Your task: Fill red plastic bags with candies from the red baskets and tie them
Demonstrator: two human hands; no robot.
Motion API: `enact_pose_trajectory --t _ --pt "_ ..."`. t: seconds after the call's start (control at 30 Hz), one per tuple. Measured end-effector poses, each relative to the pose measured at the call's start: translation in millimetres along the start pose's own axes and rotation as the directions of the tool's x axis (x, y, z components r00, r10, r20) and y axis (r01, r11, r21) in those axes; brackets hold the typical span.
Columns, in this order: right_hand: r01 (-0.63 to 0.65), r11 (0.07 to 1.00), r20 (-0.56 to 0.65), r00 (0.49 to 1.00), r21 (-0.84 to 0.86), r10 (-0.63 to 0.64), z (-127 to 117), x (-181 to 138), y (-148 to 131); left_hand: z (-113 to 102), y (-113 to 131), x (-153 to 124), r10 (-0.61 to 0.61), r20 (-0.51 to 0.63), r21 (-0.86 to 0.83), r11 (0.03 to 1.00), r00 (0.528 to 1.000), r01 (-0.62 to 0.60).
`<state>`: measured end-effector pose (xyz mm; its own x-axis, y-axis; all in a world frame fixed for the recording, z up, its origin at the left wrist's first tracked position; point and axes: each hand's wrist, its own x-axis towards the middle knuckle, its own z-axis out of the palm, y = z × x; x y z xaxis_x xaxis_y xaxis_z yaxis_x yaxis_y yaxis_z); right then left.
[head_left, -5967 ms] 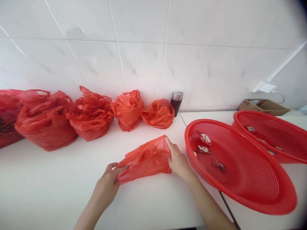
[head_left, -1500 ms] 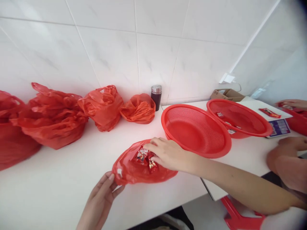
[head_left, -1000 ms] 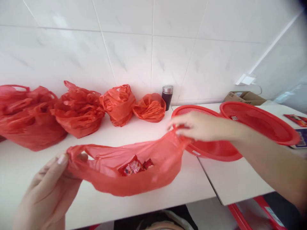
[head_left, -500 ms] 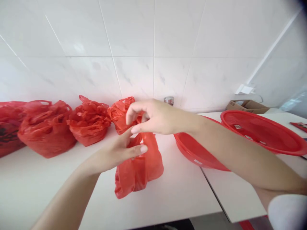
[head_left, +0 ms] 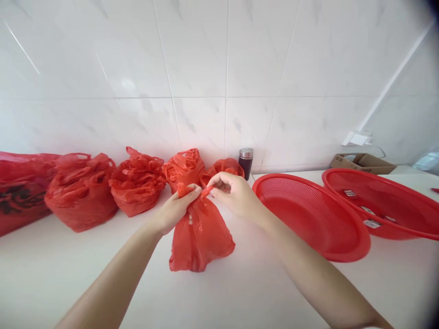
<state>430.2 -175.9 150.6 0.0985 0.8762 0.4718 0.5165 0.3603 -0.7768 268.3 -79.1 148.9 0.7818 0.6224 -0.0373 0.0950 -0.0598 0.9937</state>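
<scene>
Between my hands is a red plastic bag (head_left: 204,237), its neck gathered at the top and its lower part spread wide over the white table (head_left: 267,288). My left hand (head_left: 176,208) is closed on the bag's neck from the left, the thumb lying across the top. On the other side, my right hand (head_left: 235,192) pinches a twisted end of the bag between thumb and fingers. What the bag holds is hidden by the plastic.
Several red bags, such as this bulging one (head_left: 80,194), line the wall at the left. A dark flask (head_left: 245,162) stands behind my right hand. At the right are a red perforated basket (head_left: 356,237), a second red basket (head_left: 404,233) and a cardboard box (head_left: 363,163).
My fingers have gone from loose and apart to gripping the bag's top. Its neck is now bunched and pulled up. My right hand has shifted rightward, and the view has tilted slightly upward.
</scene>
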Motion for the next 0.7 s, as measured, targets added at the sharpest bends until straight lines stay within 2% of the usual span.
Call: enact_pose_trajectory --t 0.13,0.17,0.23,0.3,0.37,0.43,0.5,0.6,0.67,0.7 --pt "0.206 0.978 0.136 0.969 0.007 -0.206 6 -18 -20 -7 5 -3 0.089 0.107 0.070 0.993 0.990 -0.097" --pt "0.229 0.973 0.121 0.965 0.032 -0.231 8 -18 -18 -9 7 -5 0.096 0.132 0.126 0.986 0.987 -0.113" --pt "0.178 0.975 0.021 0.983 0.130 -0.182 15 -13 -3 -11 9 -8 0.092 0.171 0.248 0.960 0.981 -0.133" --pt "0.044 0.964 0.006 0.999 0.264 -0.047 23 -5 21 -11 7 -8 0.086 0.203 0.367 0.917 0.975 -0.157" --pt "-0.091 0.936 0.068 0.995 0.340 0.072 32 2 43 -9 -2 -7 0.127 0.154 0.511 0.839 0.980 -0.189" --pt "-0.175 0.911 0.100 0.984 0.373 0.149 39 4 57 -6 -15 -4 0.233 0.029 0.670 0.718 0.972 -0.192" --pt "-0.215 0.873 0.133 0.976 0.437 0.173 43 3 62 -3 -29 -1 0.383 -0.094 0.765 0.618 0.919 -0.179" --pt "-0.260 0.810 0.229 0.960 0.526 0.160 45 -3 61 2 -42 0 0.550 -0.172 0.771 0.591 0.817 -0.235" --pt "-0.279 0.802 0.266 0.951 0.529 0.155 44 -5 60 4 -47 -1 0.584 -0.174 0.746 0.604 0.793 -0.281" --pt "-0.271 0.812 0.266 0.952 0.517 0.149 44 -6 61 4 -50 -2 0.574 -0.163 0.733 0.615 0.803 -0.290"
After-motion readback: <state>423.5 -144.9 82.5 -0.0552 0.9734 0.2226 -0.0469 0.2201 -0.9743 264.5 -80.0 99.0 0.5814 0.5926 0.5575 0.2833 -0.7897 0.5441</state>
